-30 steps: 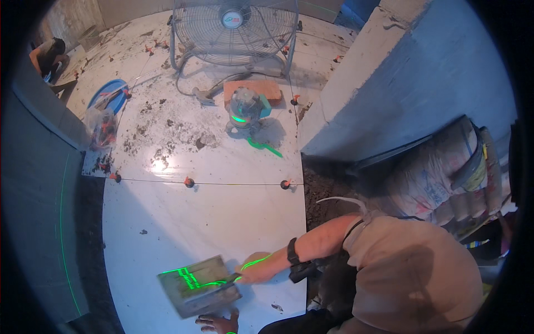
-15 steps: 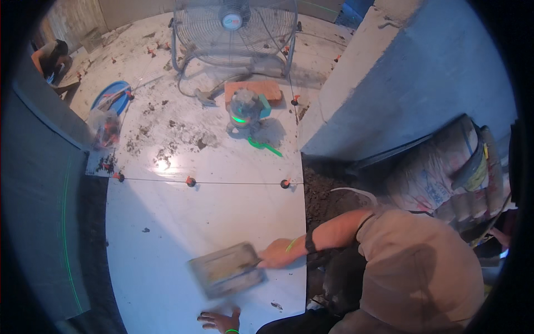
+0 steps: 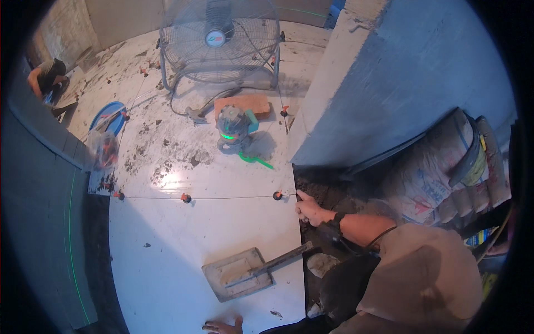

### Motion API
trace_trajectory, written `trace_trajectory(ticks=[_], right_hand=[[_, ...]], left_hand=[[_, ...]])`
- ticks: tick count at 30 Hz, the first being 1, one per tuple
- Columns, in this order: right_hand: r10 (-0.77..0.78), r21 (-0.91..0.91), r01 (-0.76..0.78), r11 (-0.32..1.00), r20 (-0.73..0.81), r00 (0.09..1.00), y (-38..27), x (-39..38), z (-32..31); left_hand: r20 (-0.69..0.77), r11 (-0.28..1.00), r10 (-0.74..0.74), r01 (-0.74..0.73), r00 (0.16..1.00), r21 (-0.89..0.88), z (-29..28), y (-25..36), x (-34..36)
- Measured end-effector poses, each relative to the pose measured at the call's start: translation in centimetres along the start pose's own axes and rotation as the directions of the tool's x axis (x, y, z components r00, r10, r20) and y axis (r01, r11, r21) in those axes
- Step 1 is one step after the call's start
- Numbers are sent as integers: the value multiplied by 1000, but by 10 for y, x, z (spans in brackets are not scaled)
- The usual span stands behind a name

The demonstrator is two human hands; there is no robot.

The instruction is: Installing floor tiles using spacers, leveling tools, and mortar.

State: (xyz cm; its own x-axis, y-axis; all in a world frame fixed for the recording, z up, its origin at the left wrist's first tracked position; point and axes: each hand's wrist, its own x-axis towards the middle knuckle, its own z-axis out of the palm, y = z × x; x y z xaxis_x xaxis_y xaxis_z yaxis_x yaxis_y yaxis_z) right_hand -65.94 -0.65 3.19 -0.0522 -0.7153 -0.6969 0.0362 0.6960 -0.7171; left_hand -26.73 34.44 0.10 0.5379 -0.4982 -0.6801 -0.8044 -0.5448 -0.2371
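My right hand [image 3: 312, 210] is at the right edge of the white floor tile [image 3: 167, 236], near an orange-and-black levelling clip [image 3: 277, 195]; its fingers curl together, but I cannot tell if they grip anything. My left hand [image 3: 224, 327], thumb apart, rests on the tile. The rectangular trowel [image 3: 238, 274] lies between, handle overhanging the edge.

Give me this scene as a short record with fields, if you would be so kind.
Right hand: at the front tile's right edge, near the seam
Left hand: at the tile's near end, partly out of frame
Trowel: on the tile, handle toward the right
Seam: orange-and-black clip near right end
Beyond: power tool, brick, fan
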Motion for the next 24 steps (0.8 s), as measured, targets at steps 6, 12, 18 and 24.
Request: trace_trajectory(ticks=[6,12,18,24], right_hand=[[120,273,-109,956,-25,992,-9,9,5],[146,375,-197,906,160,976,-9,-2,10],[163,392,-213,895,157,974,-4,-3,11],[147,452,-200,869,150,978,-10,2,11]], left_hand=[[-23,999,3,-2,1000,44,14,-5,5],[-96,1000,16,-18,995,-20,13,-5,-1],[-75,998,10,-14,997,-56,4,-3,-4],[-82,993,3,-12,997,-117,3,-4,-4]])
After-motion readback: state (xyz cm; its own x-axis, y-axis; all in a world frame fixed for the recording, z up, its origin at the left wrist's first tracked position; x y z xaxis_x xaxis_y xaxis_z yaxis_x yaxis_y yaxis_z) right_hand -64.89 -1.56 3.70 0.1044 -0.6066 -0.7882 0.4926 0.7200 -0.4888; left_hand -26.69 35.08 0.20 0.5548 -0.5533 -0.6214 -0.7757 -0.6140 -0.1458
